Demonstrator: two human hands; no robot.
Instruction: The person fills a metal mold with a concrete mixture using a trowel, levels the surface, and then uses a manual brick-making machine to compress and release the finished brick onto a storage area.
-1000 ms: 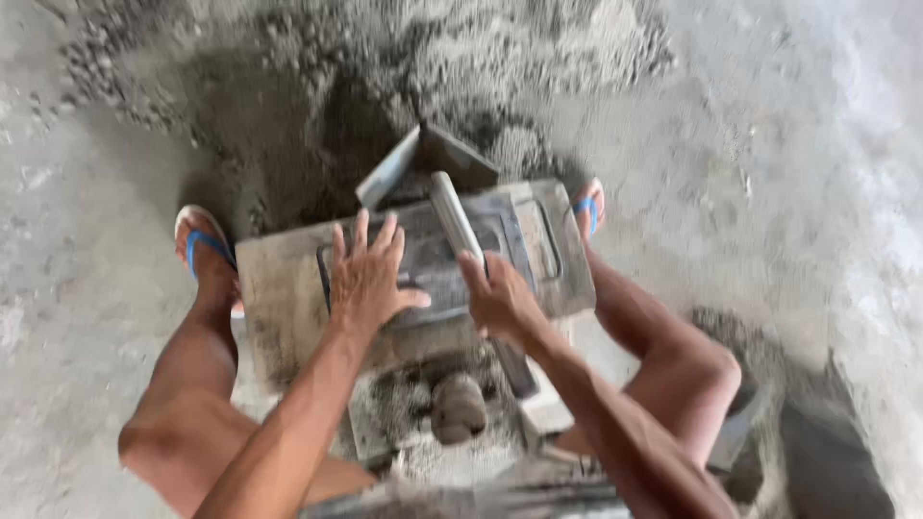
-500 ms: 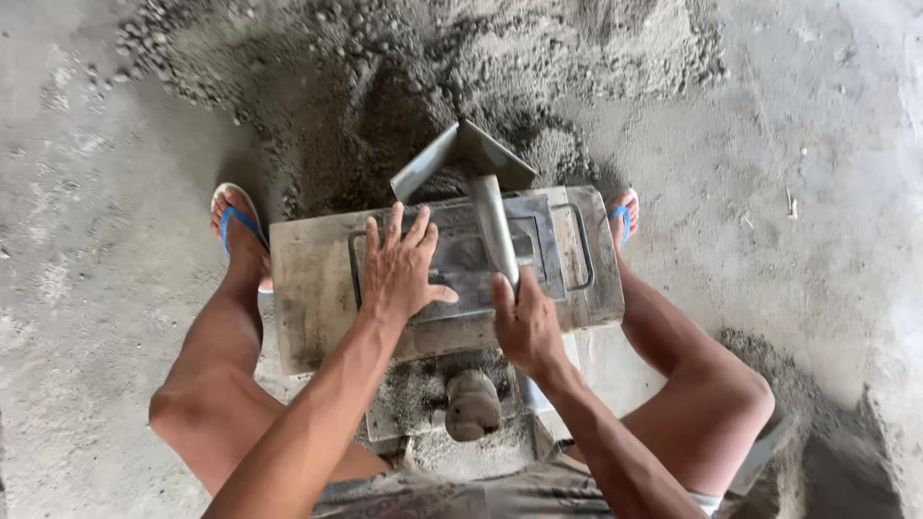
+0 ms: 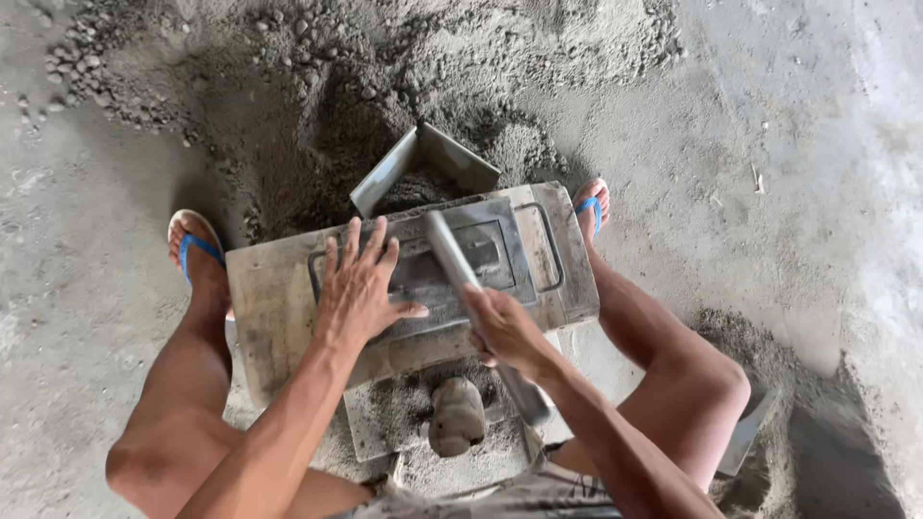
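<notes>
A grey metal block mould [image 3: 288, 308] with a rectangular lid lies between my knees on the concrete floor. My left hand [image 3: 361, 288] presses flat on the lid with its fingers spread. My right hand [image 3: 505, 327] grips the grey handle [image 3: 452, 255] of a flat-bladed shovel. The shovel's angled blade [image 3: 423, 163] rests in the dark sand-and-gravel mix just beyond the mould.
A big pile of damp sand and gravel [image 3: 385, 77] spreads across the floor ahead. My feet in blue flip-flops [image 3: 197, 250] [image 3: 591, 207] flank the mould. A rounded stone [image 3: 457, 413] sits on a sandy slab below the mould. More dark mix lies at lower right [image 3: 827, 452].
The view has shifted slightly. My right hand has slid down the shovel handle, and the blade stays in the mix. My left hand stays flat on the lid.
</notes>
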